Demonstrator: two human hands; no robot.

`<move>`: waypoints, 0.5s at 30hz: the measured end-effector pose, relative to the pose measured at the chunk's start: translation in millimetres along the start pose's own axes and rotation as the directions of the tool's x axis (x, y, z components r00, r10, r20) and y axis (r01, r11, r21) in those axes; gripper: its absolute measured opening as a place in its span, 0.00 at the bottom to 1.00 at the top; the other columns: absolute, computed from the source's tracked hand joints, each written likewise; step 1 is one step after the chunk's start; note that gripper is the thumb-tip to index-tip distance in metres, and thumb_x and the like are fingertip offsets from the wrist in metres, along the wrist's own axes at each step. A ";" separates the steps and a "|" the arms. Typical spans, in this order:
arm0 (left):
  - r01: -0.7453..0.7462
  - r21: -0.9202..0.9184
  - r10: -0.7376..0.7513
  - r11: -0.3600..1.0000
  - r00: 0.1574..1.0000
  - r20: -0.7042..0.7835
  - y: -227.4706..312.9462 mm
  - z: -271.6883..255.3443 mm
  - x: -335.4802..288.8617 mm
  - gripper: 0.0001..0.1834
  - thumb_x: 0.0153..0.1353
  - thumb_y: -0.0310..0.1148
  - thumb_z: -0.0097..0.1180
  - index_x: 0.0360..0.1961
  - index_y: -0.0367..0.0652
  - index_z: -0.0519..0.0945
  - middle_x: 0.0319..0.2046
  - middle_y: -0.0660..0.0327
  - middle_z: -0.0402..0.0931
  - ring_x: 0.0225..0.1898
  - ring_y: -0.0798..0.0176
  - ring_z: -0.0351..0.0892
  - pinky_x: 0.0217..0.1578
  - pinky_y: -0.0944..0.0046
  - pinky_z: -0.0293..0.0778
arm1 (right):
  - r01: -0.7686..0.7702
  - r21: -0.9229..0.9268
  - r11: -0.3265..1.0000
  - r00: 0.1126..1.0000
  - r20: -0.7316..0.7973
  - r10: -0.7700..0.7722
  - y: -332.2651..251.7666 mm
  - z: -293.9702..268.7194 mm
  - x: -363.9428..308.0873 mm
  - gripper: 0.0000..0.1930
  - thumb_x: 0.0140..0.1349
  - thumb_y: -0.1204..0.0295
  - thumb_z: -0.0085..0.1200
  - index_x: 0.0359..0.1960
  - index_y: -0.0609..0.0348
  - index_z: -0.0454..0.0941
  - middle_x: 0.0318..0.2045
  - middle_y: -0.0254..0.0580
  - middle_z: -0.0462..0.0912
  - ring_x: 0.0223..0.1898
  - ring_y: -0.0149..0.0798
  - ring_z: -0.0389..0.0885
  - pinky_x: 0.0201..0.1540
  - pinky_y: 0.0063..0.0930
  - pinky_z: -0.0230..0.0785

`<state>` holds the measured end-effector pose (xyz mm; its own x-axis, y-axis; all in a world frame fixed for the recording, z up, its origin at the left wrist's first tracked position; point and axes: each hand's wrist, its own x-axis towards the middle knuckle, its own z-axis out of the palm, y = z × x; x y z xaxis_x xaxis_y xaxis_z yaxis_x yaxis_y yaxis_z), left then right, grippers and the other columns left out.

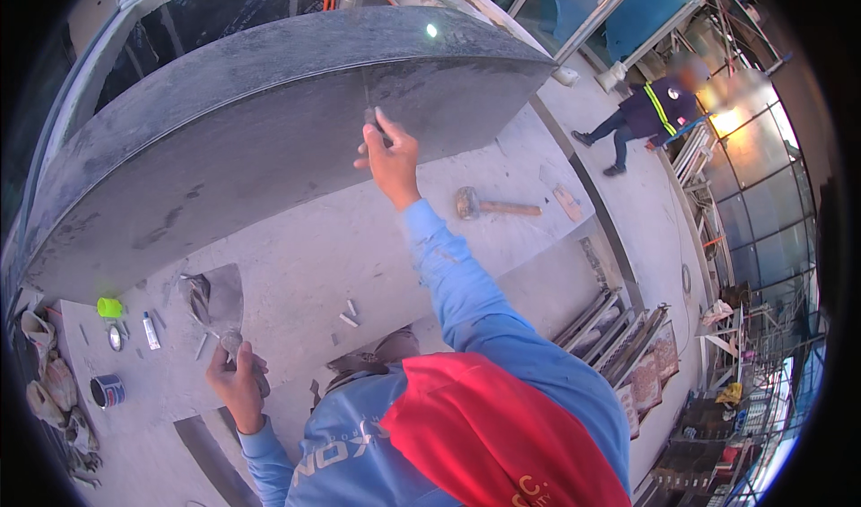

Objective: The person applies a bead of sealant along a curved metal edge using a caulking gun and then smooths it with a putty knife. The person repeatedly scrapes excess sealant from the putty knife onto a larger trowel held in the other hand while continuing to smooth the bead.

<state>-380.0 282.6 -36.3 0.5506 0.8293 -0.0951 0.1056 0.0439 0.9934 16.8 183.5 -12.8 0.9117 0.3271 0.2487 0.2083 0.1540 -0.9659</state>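
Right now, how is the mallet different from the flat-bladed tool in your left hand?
The mallet lies on the pale surface, while the flat-bladed tool is held in my left hand. The mallet has a chunky head; the flat-bladed tool has a wide blade. The mallet's brown handle is uncovered, but the flat-bladed tool's is partly hidden by fingers. Both have handles.
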 end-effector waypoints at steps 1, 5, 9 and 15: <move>0.003 -0.011 -0.003 1.000 1.000 0.005 0.6 -10.0 -2.9 0.13 0.67 0.30 0.63 0.47 0.30 0.82 0.21 0.61 0.79 0.19 0.71 0.76 0.23 0.70 0.72 | 0.007 0.048 0.999 0.996 0.085 -0.011 -5.1 1.6 -13.5 0.26 0.72 0.71 0.56 0.68 0.72 0.70 0.47 0.44 0.79 0.35 0.30 0.82 0.29 0.28 0.86; -0.004 0.013 0.004 1.000 1.000 0.021 4.3 -24.7 -4.5 0.14 0.67 0.30 0.63 0.48 0.30 0.81 0.22 0.62 0.79 0.21 0.71 0.77 0.24 0.71 0.72 | -0.050 0.077 0.996 0.956 0.291 0.026 -28.5 -5.4 -85.2 0.25 0.73 0.71 0.55 0.67 0.72 0.71 0.46 0.48 0.83 0.35 0.31 0.82 0.30 0.29 0.84; -0.056 0.219 0.033 0.974 0.993 0.109 11.6 -12.1 24.1 0.20 0.65 0.31 0.66 0.51 0.25 0.80 0.24 0.63 0.79 0.24 0.72 0.77 0.26 0.72 0.70 | -0.082 -0.157 0.984 0.919 0.371 0.136 -67.5 -20.4 -115.9 0.21 0.72 0.70 0.57 0.63 0.67 0.78 0.38 0.40 0.86 0.36 0.29 0.83 0.33 0.26 0.79; -0.553 0.453 0.392 0.699 0.827 0.403 51.1 6.0 85.0 0.23 0.55 0.32 0.71 0.49 0.27 0.83 0.30 0.40 0.83 0.28 0.44 0.84 0.36 0.58 0.79 | 0.735 -0.376 0.565 0.612 0.727 -0.312 -135.0 -40.5 -101.4 0.15 0.66 0.70 0.63 0.54 0.59 0.86 0.39 0.43 0.87 0.34 0.40 0.85 0.37 0.33 0.77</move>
<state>-322.9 351.9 6.0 0.8307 0.4781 0.2853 0.1447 -0.6803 0.7185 -89.4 91.8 89.4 0.2351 0.8298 0.5061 0.9205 -0.0229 -0.3900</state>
